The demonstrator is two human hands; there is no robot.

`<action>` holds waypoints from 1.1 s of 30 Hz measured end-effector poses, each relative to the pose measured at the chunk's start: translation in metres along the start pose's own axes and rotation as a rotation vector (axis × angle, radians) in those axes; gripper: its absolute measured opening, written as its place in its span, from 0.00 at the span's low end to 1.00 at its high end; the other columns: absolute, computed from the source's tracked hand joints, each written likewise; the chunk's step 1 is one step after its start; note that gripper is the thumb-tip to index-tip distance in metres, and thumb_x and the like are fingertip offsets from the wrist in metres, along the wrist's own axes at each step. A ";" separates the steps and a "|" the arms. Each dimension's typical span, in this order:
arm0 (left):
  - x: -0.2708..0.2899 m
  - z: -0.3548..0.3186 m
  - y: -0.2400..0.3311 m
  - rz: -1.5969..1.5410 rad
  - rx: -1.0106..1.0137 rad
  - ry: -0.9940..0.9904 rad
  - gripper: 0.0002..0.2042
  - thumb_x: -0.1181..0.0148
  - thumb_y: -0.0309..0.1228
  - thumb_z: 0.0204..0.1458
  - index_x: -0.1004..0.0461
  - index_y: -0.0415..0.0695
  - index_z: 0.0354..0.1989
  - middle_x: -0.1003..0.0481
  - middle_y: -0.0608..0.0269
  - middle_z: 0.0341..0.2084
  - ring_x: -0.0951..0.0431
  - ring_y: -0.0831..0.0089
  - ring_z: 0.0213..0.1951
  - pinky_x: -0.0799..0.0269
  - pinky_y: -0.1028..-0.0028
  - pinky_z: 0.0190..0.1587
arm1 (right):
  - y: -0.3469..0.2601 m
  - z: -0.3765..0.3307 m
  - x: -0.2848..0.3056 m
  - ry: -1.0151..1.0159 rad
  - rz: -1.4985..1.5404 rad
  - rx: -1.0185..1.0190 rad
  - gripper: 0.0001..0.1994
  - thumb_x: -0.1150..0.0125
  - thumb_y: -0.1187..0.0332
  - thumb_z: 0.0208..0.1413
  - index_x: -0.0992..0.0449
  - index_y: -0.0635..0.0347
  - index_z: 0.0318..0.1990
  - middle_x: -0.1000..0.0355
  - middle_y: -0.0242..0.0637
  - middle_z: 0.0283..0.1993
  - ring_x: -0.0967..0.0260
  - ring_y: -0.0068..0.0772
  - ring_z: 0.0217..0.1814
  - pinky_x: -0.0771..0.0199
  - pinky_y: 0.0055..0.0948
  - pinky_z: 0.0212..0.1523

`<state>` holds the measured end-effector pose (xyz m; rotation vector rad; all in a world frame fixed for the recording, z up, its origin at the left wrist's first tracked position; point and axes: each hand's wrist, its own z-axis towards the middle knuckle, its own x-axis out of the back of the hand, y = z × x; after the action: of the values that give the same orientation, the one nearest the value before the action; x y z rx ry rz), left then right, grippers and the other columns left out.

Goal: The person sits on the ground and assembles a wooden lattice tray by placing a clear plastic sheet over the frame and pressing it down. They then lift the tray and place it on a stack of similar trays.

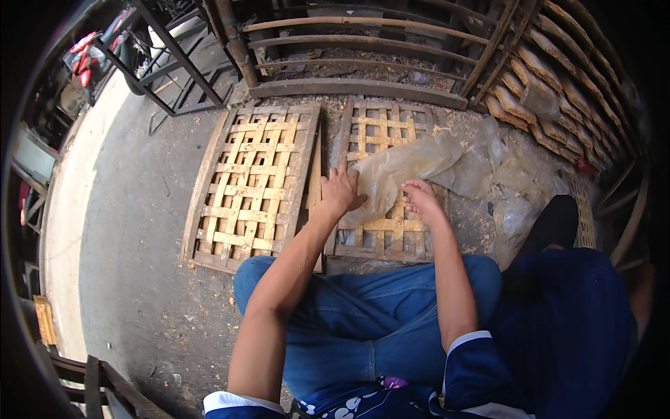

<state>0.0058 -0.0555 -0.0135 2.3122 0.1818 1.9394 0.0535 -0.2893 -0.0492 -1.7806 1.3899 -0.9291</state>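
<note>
Two wooden-framed trays of woven bamboo strips lie flat on the ground before my crossed legs, a left tray and a right tray. A crumpled, cloudy plastic sheet covers the middle of the right tray and trails off to the right. My left hand rests at that tray's left edge beside the sheet, fingers forward and thumb apart. My right hand is over the tray's right side, its fingers curled in a pinch at the sheet's near edge. What lies between the fingertips is mostly hidden.
More crumpled plastic lies on the ground at right. A bamboo rack stands behind the trays, and stacked slabs rise at far right. A person in dark blue sits close on my right. A black metal frame stands far left.
</note>
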 end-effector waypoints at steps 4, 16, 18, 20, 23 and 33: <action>-0.007 -0.009 0.016 0.012 -0.169 0.054 0.47 0.32 0.60 0.43 0.43 0.54 0.71 0.46 0.51 0.70 0.40 0.48 0.67 0.38 0.43 0.60 | -0.006 -0.009 -0.008 0.041 0.092 0.017 0.23 0.35 0.62 0.60 0.32 0.59 0.59 0.28 0.31 0.47 0.29 0.23 0.37 0.29 0.23 0.33; -0.012 -0.012 0.033 -0.078 -0.221 0.212 0.33 0.31 0.43 0.48 0.34 0.55 0.65 0.37 0.54 0.65 0.27 0.61 0.57 0.36 0.47 0.60 | -0.050 -0.045 -0.008 -0.044 0.169 0.450 0.23 0.41 0.68 0.64 0.34 0.66 0.63 0.29 0.37 0.60 0.31 0.18 0.36 0.31 0.19 0.33; -0.006 -0.009 0.032 -0.376 -0.129 0.190 0.21 0.37 0.41 0.55 0.26 0.48 0.56 0.27 0.51 0.55 0.21 0.64 0.48 0.29 0.56 0.54 | -0.052 -0.049 -0.007 -0.019 0.114 0.425 0.22 0.41 0.68 0.64 0.33 0.66 0.63 0.28 0.36 0.58 0.31 0.18 0.38 0.31 0.19 0.34; 0.007 0.003 0.027 -0.741 0.073 0.038 0.19 0.40 0.42 0.59 0.26 0.46 0.55 0.23 0.49 0.50 0.20 0.65 0.46 0.26 0.60 0.51 | -0.051 -0.047 -0.007 0.010 0.063 0.384 0.22 0.41 0.67 0.64 0.33 0.65 0.63 0.28 0.35 0.57 0.31 0.19 0.40 0.30 0.19 0.35; 0.021 0.016 0.012 -1.326 0.150 0.039 0.22 0.50 0.46 0.65 0.28 0.41 0.57 0.22 0.52 0.48 0.21 0.64 0.47 0.26 0.62 0.49 | -0.042 -0.037 0.006 0.070 0.024 0.301 0.23 0.40 0.64 0.63 0.33 0.64 0.63 0.27 0.34 0.55 0.30 0.20 0.42 0.29 0.21 0.37; 0.032 0.021 -0.043 -2.482 0.223 0.183 0.21 0.62 0.43 0.66 0.33 0.38 0.54 0.25 0.50 0.47 0.22 0.57 0.46 0.23 0.52 0.51 | -0.021 -0.026 -0.010 -0.075 0.013 0.036 0.34 0.41 0.55 0.64 0.45 0.62 0.70 0.37 0.45 0.66 0.34 0.45 0.63 0.26 0.43 0.56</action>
<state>0.0314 -0.0076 0.0064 0.3433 1.8836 0.4601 0.0403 -0.2778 -0.0192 -1.7592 1.3282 -0.8664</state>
